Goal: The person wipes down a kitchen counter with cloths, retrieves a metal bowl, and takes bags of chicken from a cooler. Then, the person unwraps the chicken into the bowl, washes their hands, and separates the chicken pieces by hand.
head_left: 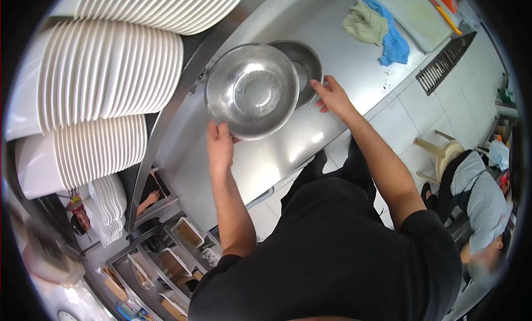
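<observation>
My left hand (220, 146) is closed on the near rim of a round steel colander (227, 77) with small holes in its base. Behind it, partly covered by it, is a second round steel bowl (310, 60); I cannot tell how far its base is perforated. My right hand (334, 98) grips that bowl's right rim between thumb and fingers. Both vessels are over the steel counter (199, 171), their insides facing up toward me.
Stacked white plates (111, 66) line a shelf at the left. A green cloth (366, 23) and a blue cloth (394, 44) lie near a white cutting board (415, 16). A person (479, 188) is near a beige stool (440, 150) at the right. Below left are divided bins (172, 260).
</observation>
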The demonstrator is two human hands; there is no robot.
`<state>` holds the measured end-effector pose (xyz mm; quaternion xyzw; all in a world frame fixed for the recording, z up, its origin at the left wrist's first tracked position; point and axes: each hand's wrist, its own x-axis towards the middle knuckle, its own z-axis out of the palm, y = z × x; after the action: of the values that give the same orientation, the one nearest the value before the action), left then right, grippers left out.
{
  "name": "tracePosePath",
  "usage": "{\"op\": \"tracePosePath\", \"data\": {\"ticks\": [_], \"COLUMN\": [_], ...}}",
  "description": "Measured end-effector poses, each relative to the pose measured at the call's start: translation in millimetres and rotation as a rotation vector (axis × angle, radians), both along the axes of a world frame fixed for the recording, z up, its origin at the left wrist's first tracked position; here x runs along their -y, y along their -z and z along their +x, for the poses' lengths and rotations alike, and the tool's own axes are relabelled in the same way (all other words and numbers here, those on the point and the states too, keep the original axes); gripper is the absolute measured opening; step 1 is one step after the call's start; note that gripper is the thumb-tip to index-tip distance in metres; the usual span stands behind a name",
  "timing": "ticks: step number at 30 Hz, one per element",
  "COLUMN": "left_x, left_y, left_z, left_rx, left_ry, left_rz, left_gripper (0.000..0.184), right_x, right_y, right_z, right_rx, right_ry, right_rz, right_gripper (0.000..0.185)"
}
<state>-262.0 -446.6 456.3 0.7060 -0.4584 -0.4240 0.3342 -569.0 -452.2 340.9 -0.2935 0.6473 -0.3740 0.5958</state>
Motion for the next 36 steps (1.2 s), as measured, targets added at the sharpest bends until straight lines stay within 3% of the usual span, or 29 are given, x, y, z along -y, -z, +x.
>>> {"op": "tracePosePath", "data": {"ticks": [5,9,12,17,25,28,31,33,36], "left_x": [-60.4,-74.5,-48.5,26.5,78.7,81.8,81.5,80.8,76.5], "left_y": [26.1,45.7,79.7,111.8,150.7,149.3,153.6,155.7,157.0], "left_z": [98.2,139.0,190.2,219.6,239.7,233.9,238.8,237.6,238.2], "left_rx": [-0.091,-0.151,-0.159,-0.244,-0.406,-0.435,-0.473,-0.472,-0.468], "left_ry": [-0.173,-0.385,-0.390,-0.510,-0.612,-0.564,-0.537,-0.555,-0.616], "left_rz": [0.079,0.066,-0.015,-0.058,-0.038,-0.019,-0.032,-0.040,-0.057], "left_gripper": [0.026,0.029,0.035,0.037,0.038,0.036,0.037,0.040,0.045], "right_x": [15.4,55.9,106.8,186.3,203.9,188.4,151.7,127.2,127.9], "right_y": [41.2,11.2,-4.1,11.7,22.7,43.9,84.2,75.4,70.3], "right_z": [24.7,33.2,55.0,105.6,122.6,118.6,135.5,157.7,208.1], "right_rx": [0.192,0.126,0.076,0.342,0.380,0.297,-0.322,-0.471,-0.707], "right_ry": [0.065,0.042,-0.018,-0.062,-0.068,0.012,-0.297,-0.480,-0.539], "right_rz": [-0.100,-0.163,-0.210,-0.124,-0.116,-0.091,-0.295,-0.398,-0.703], "right_gripper": [0.043,0.043,0.043,0.038,0.044,0.045,0.041,0.031,0.026]}}
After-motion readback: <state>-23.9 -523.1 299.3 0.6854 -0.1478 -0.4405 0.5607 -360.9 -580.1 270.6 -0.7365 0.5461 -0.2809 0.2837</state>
